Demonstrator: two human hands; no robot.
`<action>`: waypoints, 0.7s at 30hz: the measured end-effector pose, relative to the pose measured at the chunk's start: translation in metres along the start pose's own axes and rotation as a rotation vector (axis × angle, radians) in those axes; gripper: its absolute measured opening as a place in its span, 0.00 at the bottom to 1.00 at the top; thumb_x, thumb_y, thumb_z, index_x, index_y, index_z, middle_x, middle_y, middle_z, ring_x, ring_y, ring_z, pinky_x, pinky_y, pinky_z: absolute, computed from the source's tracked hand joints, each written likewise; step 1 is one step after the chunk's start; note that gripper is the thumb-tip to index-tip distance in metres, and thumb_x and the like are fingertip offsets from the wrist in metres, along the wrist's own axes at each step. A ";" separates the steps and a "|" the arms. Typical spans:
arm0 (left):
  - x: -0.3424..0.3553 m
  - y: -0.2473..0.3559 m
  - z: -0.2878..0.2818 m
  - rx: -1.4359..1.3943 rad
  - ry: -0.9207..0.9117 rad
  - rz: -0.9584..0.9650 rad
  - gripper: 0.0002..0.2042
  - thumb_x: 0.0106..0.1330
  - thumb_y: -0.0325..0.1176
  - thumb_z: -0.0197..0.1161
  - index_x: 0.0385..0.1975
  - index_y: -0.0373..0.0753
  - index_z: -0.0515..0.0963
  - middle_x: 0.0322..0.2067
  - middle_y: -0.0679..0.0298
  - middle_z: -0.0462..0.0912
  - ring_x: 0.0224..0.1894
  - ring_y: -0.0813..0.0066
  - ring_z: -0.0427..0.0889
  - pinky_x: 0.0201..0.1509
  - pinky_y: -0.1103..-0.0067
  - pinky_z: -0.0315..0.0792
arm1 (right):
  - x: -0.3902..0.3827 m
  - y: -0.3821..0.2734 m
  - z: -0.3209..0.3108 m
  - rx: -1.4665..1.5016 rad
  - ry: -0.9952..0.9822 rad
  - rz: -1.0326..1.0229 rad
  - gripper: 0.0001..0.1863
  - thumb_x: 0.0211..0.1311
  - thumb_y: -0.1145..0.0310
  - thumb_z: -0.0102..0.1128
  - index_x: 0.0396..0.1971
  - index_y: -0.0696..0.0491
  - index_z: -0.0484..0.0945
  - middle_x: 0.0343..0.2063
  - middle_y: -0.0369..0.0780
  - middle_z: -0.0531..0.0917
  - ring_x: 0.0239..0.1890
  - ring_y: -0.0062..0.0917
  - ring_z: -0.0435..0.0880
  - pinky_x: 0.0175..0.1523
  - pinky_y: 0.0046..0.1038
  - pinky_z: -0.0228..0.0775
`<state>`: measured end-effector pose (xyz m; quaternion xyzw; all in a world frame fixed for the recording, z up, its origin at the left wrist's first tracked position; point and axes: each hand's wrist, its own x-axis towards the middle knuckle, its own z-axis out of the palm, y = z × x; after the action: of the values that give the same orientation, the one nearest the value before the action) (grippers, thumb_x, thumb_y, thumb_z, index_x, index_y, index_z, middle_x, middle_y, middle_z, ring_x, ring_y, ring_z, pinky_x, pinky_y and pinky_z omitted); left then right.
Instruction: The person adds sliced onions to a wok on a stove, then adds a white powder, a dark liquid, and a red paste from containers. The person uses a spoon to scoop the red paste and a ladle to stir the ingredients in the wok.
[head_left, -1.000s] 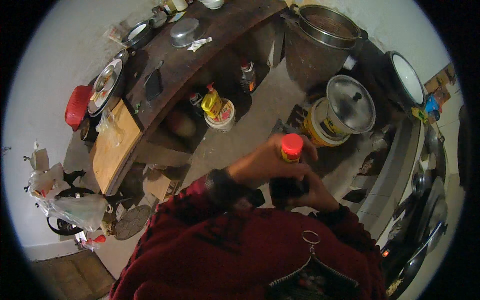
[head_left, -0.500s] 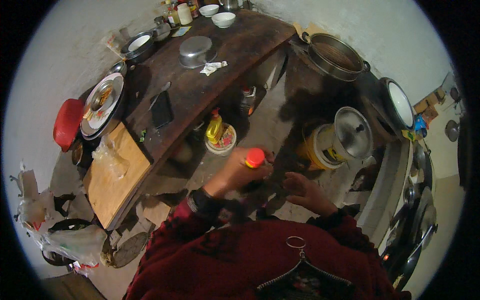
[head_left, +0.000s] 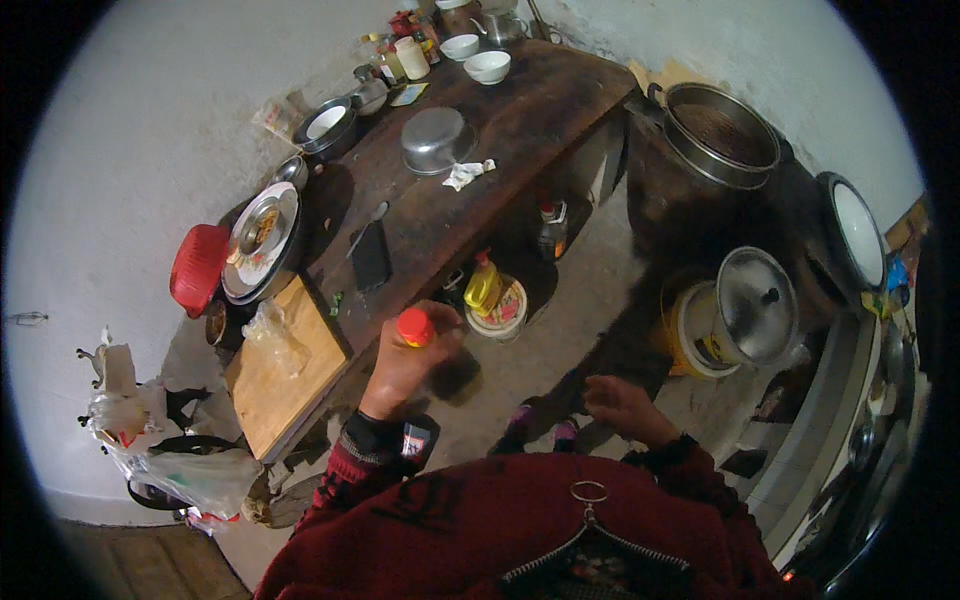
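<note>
My left hand is wrapped round a bottle with a red cap, just off the front edge of the dark wooden table, beside a wooden board with a plastic bag on it. My right hand hangs over the floor below the lidded steel pot, its fingers loosely bent, holding nothing. A yellow bottle stands on a white tub under the table. A phone lies on the table behind my left hand.
Bowls, an upturned steel basin, stacked plates and a red plastic basket crowd the tabletop and left end. A large steamer and a rimmed basin stand at the right. Plastic bags hang at the lower left.
My right hand has let go of the bottle and moved apart from it. My left hand has carried the bottle leftward toward the table edge. The view has shifted, showing more tabletop.
</note>
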<state>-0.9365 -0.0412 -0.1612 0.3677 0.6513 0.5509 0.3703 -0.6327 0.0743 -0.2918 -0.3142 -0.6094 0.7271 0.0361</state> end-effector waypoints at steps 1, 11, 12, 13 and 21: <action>0.006 -0.001 -0.005 -0.009 0.000 0.035 0.11 0.52 0.21 0.61 0.37 0.33 0.74 0.30 0.65 0.77 0.28 0.78 0.75 0.32 0.82 0.70 | 0.004 -0.002 0.002 -0.009 -0.001 0.016 0.28 0.58 0.68 0.60 0.57 0.57 0.63 0.48 0.45 0.75 0.51 0.29 0.74 0.54 0.30 0.69; 0.084 -0.009 -0.079 -0.168 -0.116 0.152 0.08 0.54 0.21 0.62 0.34 0.33 0.75 0.29 0.65 0.77 0.28 0.80 0.75 0.33 0.83 0.70 | 0.069 -0.064 0.037 -0.167 0.153 -0.004 0.29 0.57 0.65 0.61 0.57 0.55 0.63 0.49 0.45 0.75 0.51 0.30 0.75 0.54 0.30 0.68; 0.093 -0.008 -0.087 -0.171 -0.126 0.166 0.08 0.54 0.21 0.62 0.34 0.33 0.75 0.29 0.66 0.77 0.28 0.80 0.75 0.32 0.83 0.70 | 0.076 -0.070 0.038 -0.184 0.167 -0.022 0.29 0.57 0.65 0.61 0.57 0.55 0.63 0.49 0.45 0.75 0.51 0.30 0.75 0.54 0.30 0.68; 0.101 -0.007 -0.094 -0.162 -0.118 0.172 0.08 0.54 0.21 0.63 0.34 0.33 0.75 0.29 0.66 0.77 0.27 0.80 0.75 0.32 0.84 0.69 | 0.080 -0.075 0.041 -0.184 0.179 -0.027 0.28 0.57 0.65 0.61 0.57 0.55 0.63 0.48 0.44 0.75 0.51 0.29 0.75 0.54 0.30 0.68; 0.144 -0.005 -0.123 -0.143 -0.050 0.122 0.07 0.53 0.22 0.64 0.32 0.34 0.77 0.30 0.70 0.78 0.33 0.84 0.74 0.38 0.85 0.69 | 0.103 -0.089 0.028 -0.203 0.191 0.057 0.27 0.59 0.66 0.59 0.57 0.54 0.63 0.49 0.44 0.75 0.50 0.29 0.75 0.53 0.29 0.68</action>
<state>-1.1117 0.0310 -0.1630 0.3929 0.5772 0.6084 0.3773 -0.7584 0.1172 -0.2520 -0.4010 -0.6644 0.6294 0.0413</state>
